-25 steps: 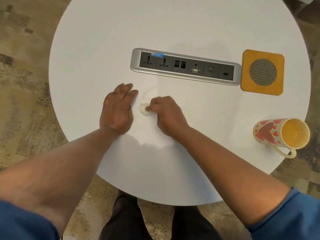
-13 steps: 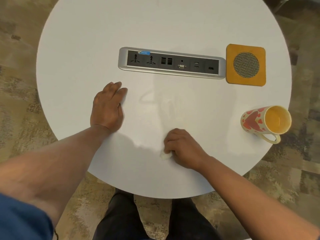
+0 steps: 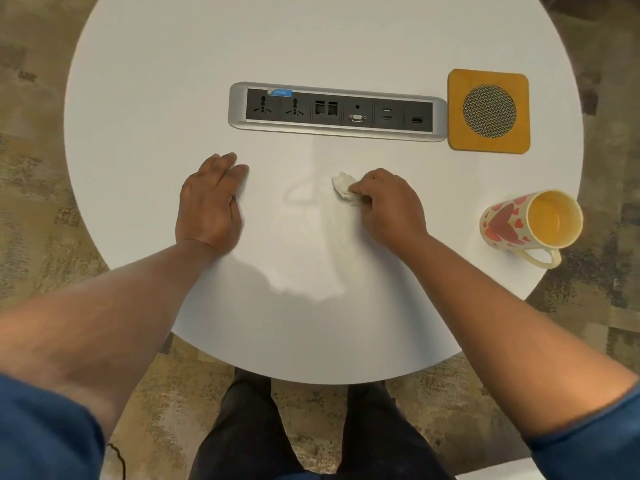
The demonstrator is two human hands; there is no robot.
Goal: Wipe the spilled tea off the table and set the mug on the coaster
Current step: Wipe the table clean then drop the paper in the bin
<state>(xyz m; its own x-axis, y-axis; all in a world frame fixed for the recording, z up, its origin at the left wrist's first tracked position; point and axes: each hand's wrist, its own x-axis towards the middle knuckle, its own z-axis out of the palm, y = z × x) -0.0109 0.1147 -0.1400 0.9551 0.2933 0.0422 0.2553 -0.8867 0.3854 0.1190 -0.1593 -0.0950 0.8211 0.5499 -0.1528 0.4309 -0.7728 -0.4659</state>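
Wiping the faint tea film at centre frame, with the mug off to the right of my wiping hand.

My right hand [image 3: 388, 206] pinches a crumpled white paper tissue [image 3: 344, 187] against the round white table [image 3: 173, 81], the wet streak lying just left of the wad. My left hand [image 3: 209, 202] rests flat with fingers together at centre left. The cream ceramic mug with red hearts [image 3: 530, 225] lies tipped on its side at the right edge, mouth facing right; the square orange coaster [image 3: 488, 110] sits above it. My right hand is clearly the nearer one for that lift.
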